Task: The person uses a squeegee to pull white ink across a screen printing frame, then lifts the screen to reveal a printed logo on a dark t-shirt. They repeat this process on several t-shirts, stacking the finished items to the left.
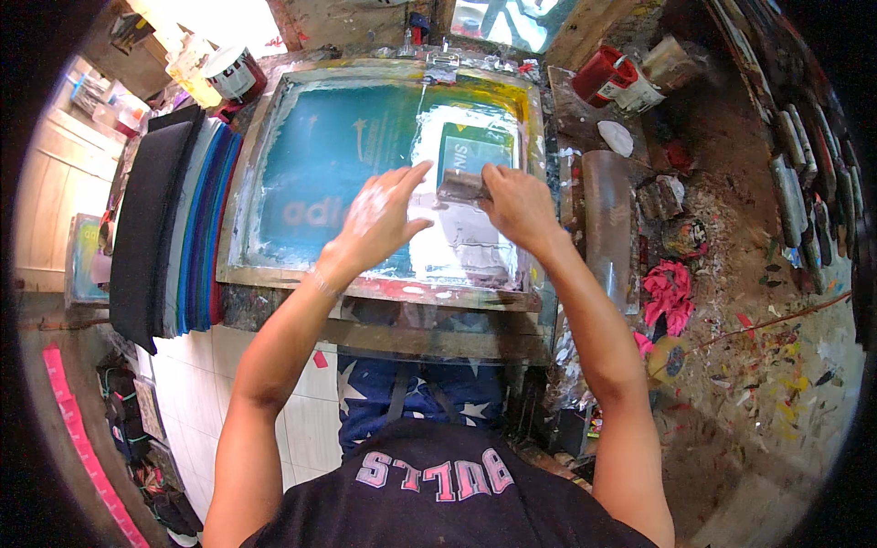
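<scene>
A screen-printing frame (384, 290) with wooden edges lies flat before me, its mesh (311, 164) blue-green with pale stencil shapes. White ink (466, 242) coats the mesh on the right side, below a small stencil patch of green and blue. Gripped in my right hand (517, 208) is a short grey-brown squeegee (464, 186), its lower part against or just above the inked mesh; I cannot tell which. My left hand (382, 217) hovers over the middle of the frame, slightly blurred. Its fingers are spread, with nothing in them.
A stack of folded dark and blue fabric (174, 219) stands at the frame's left. Behind it sits an ink-smeared tub (234, 75). Red containers (605, 75), a clear plastic sheet or tube (607, 224) and a crumpled pink cloth (669, 297) lie to the right.
</scene>
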The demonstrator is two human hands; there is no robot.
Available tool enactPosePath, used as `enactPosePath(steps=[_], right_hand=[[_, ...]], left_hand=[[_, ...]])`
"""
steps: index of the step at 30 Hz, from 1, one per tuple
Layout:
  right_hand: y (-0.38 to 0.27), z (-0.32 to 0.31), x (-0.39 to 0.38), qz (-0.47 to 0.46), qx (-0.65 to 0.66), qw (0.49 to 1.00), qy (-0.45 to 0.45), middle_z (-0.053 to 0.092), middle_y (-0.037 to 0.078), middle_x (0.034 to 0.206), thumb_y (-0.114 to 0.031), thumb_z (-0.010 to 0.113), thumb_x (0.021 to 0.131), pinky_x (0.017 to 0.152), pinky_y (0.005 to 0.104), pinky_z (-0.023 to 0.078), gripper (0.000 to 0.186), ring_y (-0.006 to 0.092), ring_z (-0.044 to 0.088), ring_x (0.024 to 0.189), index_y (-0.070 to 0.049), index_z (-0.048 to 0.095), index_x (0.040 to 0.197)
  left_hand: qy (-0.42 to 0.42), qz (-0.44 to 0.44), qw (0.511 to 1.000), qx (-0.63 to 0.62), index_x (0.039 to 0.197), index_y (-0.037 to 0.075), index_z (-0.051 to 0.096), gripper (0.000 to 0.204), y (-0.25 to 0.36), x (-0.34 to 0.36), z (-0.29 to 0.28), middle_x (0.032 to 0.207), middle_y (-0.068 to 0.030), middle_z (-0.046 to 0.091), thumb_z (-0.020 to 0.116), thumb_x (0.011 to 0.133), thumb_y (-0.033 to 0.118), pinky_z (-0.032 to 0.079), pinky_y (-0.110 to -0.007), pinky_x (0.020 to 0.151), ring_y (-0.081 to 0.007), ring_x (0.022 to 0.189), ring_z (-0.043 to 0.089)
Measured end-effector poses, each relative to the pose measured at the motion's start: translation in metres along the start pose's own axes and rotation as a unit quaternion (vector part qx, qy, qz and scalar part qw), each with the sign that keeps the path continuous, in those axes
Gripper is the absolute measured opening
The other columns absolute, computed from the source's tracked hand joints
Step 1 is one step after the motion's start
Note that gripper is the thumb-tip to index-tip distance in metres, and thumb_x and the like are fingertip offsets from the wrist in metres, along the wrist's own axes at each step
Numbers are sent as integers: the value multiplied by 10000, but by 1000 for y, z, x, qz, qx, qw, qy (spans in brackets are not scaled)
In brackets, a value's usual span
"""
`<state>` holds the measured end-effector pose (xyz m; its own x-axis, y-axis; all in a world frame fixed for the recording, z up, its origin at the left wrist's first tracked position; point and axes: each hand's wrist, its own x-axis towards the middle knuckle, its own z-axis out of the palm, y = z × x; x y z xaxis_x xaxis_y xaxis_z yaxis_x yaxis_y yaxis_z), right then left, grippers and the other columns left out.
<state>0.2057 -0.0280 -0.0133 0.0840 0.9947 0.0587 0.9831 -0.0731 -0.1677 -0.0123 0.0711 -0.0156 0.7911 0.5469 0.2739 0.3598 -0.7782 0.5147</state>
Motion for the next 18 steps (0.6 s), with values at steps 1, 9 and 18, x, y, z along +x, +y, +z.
enactPosePath(steps=[1, 9, 18], right_hand=[[5, -1, 6, 14, 8, 1000, -16, 682, 166, 981, -245, 785, 827, 790, 518, 514, 374, 404, 671, 957, -40, 549, 1033], [9, -3, 21, 36, 7, 999, -31, 715, 171, 901, -241, 746, 836, 732, 532, 540, 264, 390, 704, 882, -78, 617, 999], [-41, 4, -66, -36, 17, 999, 33, 632, 126, 833, -66, 688, 771, 715, 477, 509, 209, 345, 636, 829, -63, 562, 938]], left_hand=[[-25, -2, 1000, -4, 1401, 23, 515, 747, -1, -21, -7, 1261, -214, 634, 840, 772, 260, 453, -460, 1021, -385, 1185, 586], [-82, -56, 994, 35, 1170, 9, 589, 547, -12, -134, 3, 1088, -140, 573, 857, 707, 121, 417, -443, 962, -333, 1078, 550], [-83, -60, 995, 18, 1085, 21, 593, 456, -16, -128, 5, 1039, -135, 553, 836, 705, 82, 410, -434, 915, -332, 1040, 538]])
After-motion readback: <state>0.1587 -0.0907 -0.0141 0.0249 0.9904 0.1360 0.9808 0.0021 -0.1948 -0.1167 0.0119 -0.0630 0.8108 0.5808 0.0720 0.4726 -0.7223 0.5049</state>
